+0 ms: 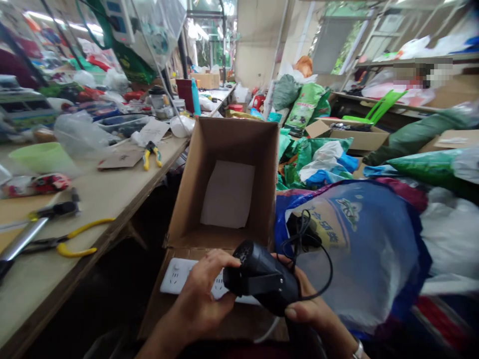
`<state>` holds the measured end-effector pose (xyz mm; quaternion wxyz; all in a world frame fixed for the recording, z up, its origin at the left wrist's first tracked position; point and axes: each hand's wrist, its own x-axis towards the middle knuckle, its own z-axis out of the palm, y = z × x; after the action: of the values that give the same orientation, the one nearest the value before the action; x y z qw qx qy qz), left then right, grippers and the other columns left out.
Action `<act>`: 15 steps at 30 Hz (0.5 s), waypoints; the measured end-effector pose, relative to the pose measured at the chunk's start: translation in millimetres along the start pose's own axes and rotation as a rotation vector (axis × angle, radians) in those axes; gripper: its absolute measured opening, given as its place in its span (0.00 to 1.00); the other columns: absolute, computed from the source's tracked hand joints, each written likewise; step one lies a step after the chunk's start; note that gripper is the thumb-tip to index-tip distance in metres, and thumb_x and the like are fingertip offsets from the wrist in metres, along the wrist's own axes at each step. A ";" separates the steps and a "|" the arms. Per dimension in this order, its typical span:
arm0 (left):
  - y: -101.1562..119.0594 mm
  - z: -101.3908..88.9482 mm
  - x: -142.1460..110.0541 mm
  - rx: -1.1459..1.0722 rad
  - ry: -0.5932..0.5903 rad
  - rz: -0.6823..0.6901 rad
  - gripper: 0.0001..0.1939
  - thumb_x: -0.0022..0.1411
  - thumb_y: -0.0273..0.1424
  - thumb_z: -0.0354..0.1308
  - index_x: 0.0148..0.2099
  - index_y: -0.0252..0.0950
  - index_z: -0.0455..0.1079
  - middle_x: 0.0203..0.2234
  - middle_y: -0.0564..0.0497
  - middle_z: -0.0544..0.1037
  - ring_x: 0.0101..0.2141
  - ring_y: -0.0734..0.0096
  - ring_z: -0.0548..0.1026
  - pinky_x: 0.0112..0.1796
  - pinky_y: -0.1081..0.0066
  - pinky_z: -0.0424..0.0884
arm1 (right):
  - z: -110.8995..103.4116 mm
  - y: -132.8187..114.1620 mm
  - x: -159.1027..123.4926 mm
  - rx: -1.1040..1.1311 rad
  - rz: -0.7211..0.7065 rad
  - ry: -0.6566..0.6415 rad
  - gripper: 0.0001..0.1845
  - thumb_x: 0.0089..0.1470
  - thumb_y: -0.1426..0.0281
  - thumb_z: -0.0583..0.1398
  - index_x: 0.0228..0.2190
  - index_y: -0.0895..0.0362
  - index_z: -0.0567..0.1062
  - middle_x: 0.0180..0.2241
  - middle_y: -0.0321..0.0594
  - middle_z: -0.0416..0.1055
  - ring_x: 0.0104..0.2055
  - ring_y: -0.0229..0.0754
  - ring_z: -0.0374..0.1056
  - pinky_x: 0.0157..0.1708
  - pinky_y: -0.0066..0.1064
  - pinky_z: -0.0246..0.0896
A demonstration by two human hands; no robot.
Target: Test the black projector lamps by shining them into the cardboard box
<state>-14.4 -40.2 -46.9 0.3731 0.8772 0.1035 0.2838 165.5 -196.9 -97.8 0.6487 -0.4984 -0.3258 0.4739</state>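
Both my hands hold a black spotlight-like device (pixel 265 279), a cylinder with a side bracket and a thin black cord (pixel 329 271). My left hand (pixel 204 289) pinches its left end between thumb and fingers. At the right end, my right hand (pixel 310 304) is wrapped round the body, its fingers partly hidden behind. Below and behind the device lies a white power strip (pixel 178 275), partly covered by my left hand. Just beyond stands an open cardboard box (pixel 183 209) with a pale sheet (pixel 228 194) at its bottom.
Left is a workbench (pixel 123 187) holding yellow-handled pliers (pixel 77 245), smaller pliers (pixel 151 155) and a hammer-like tool (pixel 41 224). At right, a large blue-edged plastic bag (pixel 359 269) carries another black corded item (pixel 305 232). Several sacks and a green chair (pixel 379 109) stand behind.
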 end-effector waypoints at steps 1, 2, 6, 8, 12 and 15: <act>1.8 3.2 -0.6 0.010 -0.055 -0.008 0.28 0.47 0.24 0.61 0.52 0.41 0.62 0.50 0.42 0.71 0.49 0.56 0.71 0.46 0.60 0.71 | 0.8 -2.7 -1.3 0.002 0.016 -0.023 0.44 0.27 0.56 0.72 0.49 0.49 0.68 0.51 0.42 0.67 0.51 0.55 0.63 0.50 0.42 0.57; 2.6 8.0 -1.8 0.013 -0.106 0.000 0.33 0.49 0.31 0.64 0.57 0.41 0.59 0.57 0.38 0.64 0.54 0.51 0.67 0.48 0.57 0.70 | 2.3 -4.7 -3.1 -0.001 0.035 -0.033 0.44 0.26 0.57 0.72 0.48 0.50 0.69 0.51 0.42 0.67 0.52 0.55 0.62 0.51 0.43 0.55; -3.5 33.4 -9.2 -0.045 -0.079 0.030 0.36 0.55 0.56 0.49 0.60 0.42 0.58 0.60 0.38 0.59 0.55 0.46 0.65 0.48 0.53 0.68 | 11.8 -2.1 -12.3 0.051 0.118 0.073 0.45 0.27 0.56 0.72 0.49 0.53 0.68 0.50 0.45 0.67 0.53 0.57 0.61 0.54 0.46 0.52; -7.4 42.1 -11.0 -0.066 0.027 0.007 0.32 0.59 0.56 0.41 0.56 0.42 0.64 0.52 0.41 0.69 0.50 0.51 0.70 0.48 0.55 0.69 | 15.3 2.2 -18.0 0.107 0.131 0.124 0.46 0.25 0.54 0.72 0.49 0.52 0.68 0.49 0.44 0.68 0.52 0.57 0.63 0.52 0.46 0.54; -7.0 45.0 -6.8 -0.091 0.137 0.060 0.24 0.63 0.51 0.40 0.46 0.42 0.67 0.40 0.47 0.78 0.39 0.61 0.77 0.39 0.67 0.72 | 21.4 -2.6 -33.0 0.231 0.179 0.122 0.41 0.28 0.62 0.73 0.47 0.51 0.69 0.46 0.41 0.70 0.49 0.54 0.66 0.49 0.43 0.59; -0.4 49.1 1.4 -0.145 0.126 0.090 0.22 0.65 0.50 0.39 0.38 0.41 0.66 0.34 0.50 0.79 0.32 0.65 0.78 0.34 0.71 0.71 | 22.4 -15.7 -47.6 0.306 0.199 0.131 0.39 0.29 0.64 0.72 0.47 0.50 0.70 0.45 0.40 0.72 0.48 0.53 0.68 0.46 0.42 0.62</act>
<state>15.0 -68.6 -74.1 0.4155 0.8320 0.0666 0.3617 133.9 -234.9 -73.9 0.6867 -0.4535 -0.1561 0.5463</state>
